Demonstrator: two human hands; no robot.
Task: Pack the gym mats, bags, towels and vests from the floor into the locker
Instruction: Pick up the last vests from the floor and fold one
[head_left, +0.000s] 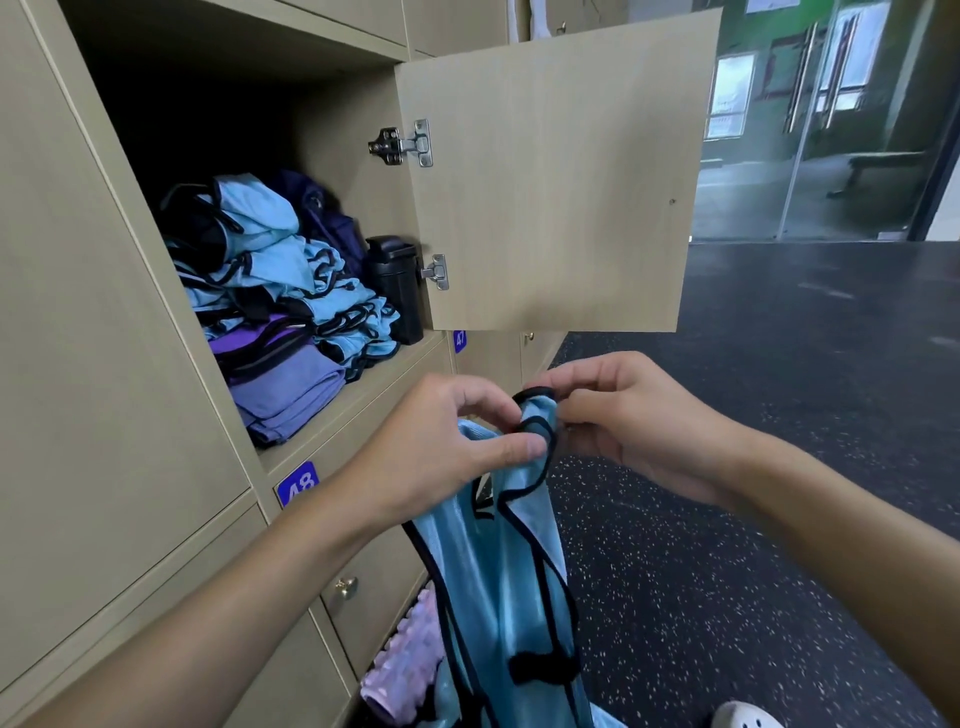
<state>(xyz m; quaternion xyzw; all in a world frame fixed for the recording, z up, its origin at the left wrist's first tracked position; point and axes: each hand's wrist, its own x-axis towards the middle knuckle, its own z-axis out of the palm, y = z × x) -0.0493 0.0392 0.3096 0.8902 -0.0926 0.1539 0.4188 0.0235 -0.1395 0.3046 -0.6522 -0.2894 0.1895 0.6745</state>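
The black-trimmed light-blue mesh vest (488, 587) runs off the bottom edge, covering part of the pale pink ridged foam roller (400, 660), and the white shoe (743, 717) is cropped there too.

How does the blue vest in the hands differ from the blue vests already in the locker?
The held vest hangs loose outside the locker, pinched at its top strap by the left hand and right hand; the stacked vests lie folded and bunched inside, on purple cloths. The held vest is one piece; the stacked vests are several. Both are light blue with black trim.
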